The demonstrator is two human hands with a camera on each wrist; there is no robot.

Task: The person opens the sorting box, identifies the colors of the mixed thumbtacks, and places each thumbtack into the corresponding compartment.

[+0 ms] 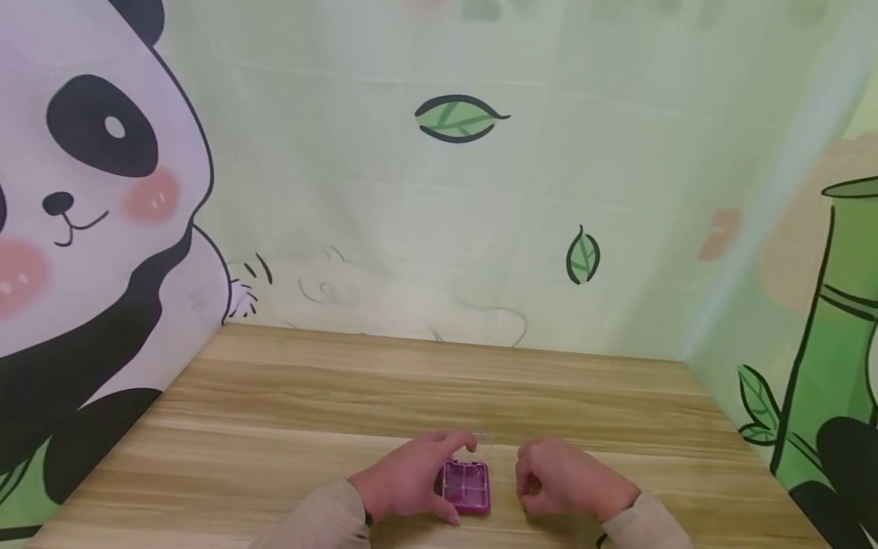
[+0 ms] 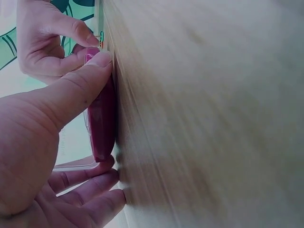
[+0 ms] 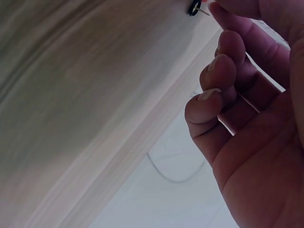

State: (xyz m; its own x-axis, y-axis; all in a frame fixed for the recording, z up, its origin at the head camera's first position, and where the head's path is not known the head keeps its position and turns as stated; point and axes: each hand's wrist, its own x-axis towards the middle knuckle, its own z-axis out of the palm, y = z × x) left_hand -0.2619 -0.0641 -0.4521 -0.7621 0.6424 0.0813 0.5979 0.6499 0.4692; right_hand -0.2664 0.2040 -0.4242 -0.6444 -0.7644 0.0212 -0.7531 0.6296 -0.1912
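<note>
Left hand [image 1: 414,474] curls round your open, square purple plastic case [image 1: 466,508], midway between the tabletop's [image 1: 206,473] side edges; right hand [image 1: 569,474] pinches a small black-and-red piece [image 3: 194,7]. Best you brace the case, pinch lightly.

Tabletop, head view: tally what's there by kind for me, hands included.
Purple case with clear lid: 1
Hands, the left hand and the right hand: 2
Total: 3, leaving out the small bits pinched on the right, too small to count.
</note>
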